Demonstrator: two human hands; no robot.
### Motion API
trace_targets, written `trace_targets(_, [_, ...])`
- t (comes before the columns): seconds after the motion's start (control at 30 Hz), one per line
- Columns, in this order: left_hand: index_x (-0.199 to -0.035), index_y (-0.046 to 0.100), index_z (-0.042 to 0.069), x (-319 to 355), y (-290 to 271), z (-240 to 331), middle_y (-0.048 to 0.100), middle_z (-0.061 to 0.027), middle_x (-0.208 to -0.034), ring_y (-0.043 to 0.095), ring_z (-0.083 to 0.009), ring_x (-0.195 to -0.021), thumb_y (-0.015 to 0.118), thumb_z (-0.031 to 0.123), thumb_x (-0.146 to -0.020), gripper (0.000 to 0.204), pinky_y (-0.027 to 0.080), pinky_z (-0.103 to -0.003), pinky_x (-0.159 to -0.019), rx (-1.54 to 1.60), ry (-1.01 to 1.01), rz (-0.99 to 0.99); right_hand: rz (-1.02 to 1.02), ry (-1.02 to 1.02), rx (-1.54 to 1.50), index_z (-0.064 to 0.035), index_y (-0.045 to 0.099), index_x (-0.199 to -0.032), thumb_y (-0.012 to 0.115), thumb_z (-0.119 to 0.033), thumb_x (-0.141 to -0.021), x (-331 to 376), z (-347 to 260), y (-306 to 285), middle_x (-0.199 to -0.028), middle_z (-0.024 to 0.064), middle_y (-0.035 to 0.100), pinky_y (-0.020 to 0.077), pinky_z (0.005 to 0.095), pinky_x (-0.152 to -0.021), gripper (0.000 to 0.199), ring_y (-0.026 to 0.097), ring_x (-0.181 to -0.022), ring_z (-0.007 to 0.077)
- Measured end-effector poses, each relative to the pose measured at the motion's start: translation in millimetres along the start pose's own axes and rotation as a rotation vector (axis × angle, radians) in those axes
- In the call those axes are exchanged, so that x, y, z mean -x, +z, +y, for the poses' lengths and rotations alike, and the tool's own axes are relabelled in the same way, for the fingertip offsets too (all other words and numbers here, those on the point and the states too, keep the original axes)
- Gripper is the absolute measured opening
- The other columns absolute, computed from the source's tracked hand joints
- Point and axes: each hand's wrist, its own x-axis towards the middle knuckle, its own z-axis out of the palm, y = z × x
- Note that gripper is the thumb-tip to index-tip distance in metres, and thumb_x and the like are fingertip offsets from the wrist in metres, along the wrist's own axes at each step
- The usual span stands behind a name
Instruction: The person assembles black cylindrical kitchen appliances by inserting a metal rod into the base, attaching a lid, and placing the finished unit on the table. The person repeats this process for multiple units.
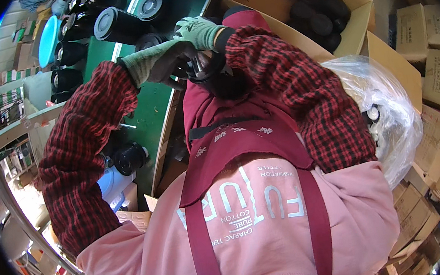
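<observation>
We see L. hand (167,61) curled at cup (229,85), R. hand (196,30) just beyond; can't tell if either grip pinches. We'd brace cup vs. lap (199,106).

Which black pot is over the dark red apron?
The black pot beside the gloved left hand, with something shiny at its rim. The two black pots with round grey ends are over on the green table instead.

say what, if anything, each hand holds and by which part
Left hand: fingers at the open end of the black canister, by a shiny piece; which it grips can't be told. Right hand: just beyond, any hold hidden.
</observation>
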Motion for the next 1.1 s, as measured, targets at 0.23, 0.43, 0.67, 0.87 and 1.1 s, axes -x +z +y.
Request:
trace_targets(0.23, [-0.121, 0.063, 0.013, -35.7, 11.1, -11.2, 0.067, -0.0053, -0.115, 0.063, -0.0222, -0.108, 0.066, 0.038, -0.088, 0.041, 0.056, -0.048, -0.086, -0.344, 0.193, 0.180, 0.102, 0.200, 0.034, -0.0177, 0.076, -0.098, 0.056, -0.051, -0.091, -20.4, -4.0, 24.5, -0.100, 0.0061, 0.072, 0.0547, 0.0486, -0.080, 0.039, 0.068, -0.100, 0.0300])
trace_targets(0.43, [-0.120, 0.062, 0.006, -85.4, -1.8, -38.1, 0.070, -0.0129, -0.112, 0.067, -0.0268, -0.108, 0.070, 0.027, -0.084, 0.042, 0.056, -0.044, -0.088, -0.406, 0.278, 0.610, 0.306, -0.202, 0.016, -0.0194, 0.073, -0.092, 0.054, -0.037, -0.093, -59.7, 6.6, 99.0, -0.085, 0.0109, 0.072, 0.0548, 0.0473, -0.076, 0.026, 0.070, -0.089, 0.0335])
trace_targets(0.67, [-0.127, 0.058, 0.002, -89.0, 16.0, -47.3, 0.070, -0.0143, -0.113, 0.067, -0.0274, -0.111, 0.068, 0.004, -0.081, 0.047, 0.054, -0.038, -0.092, -0.459, 0.333, 0.809, 0.353, -0.025, -0.153, -0.0120, 0.072, -0.081, 0.047, -0.043, -0.100, -17.5, 21.9, 77.1, -0.075, 0.0115, 0.069, 0.0431, 0.0474, -0.081, 0.044, 0.062, -0.087, 0.0322])
trace_targets(0.87, [-0.124, 0.057, -0.001, -58.3, 44.8, -40.6, 0.071, -0.0238, -0.113, 0.068, -0.0405, -0.110, 0.074, 0.019, -0.081, 0.050, 0.053, -0.045, -0.091, -0.397, 0.430, 0.842, 0.276, 0.137, -0.310, -0.0066, 0.071, -0.070, 0.048, -0.043, -0.099, -4.9, 4.4, 52.7, -0.073, 0.0121, 0.068, 0.0399, 0.0467, -0.087, 0.052, 0.060, -0.092, 0.0301])
trace_targets(1.1, [-0.117, 0.057, 0.004, -61.4, 12.2, -57.9, 0.068, -0.0233, -0.098, 0.066, -0.0465, -0.097, 0.065, 0.013, -0.085, 0.035, 0.052, -0.053, -0.082, -0.826, 0.717, 0.810, 0.306, 0.224, -0.146, -0.0103, 0.074, -0.072, 0.047, -0.046, -0.098, 23.2, 6.9, 39.9, -0.074, 0.0107, 0.070, 0.0418, 0.0466, -0.086, 0.052, 0.064, -0.084, 0.0315])
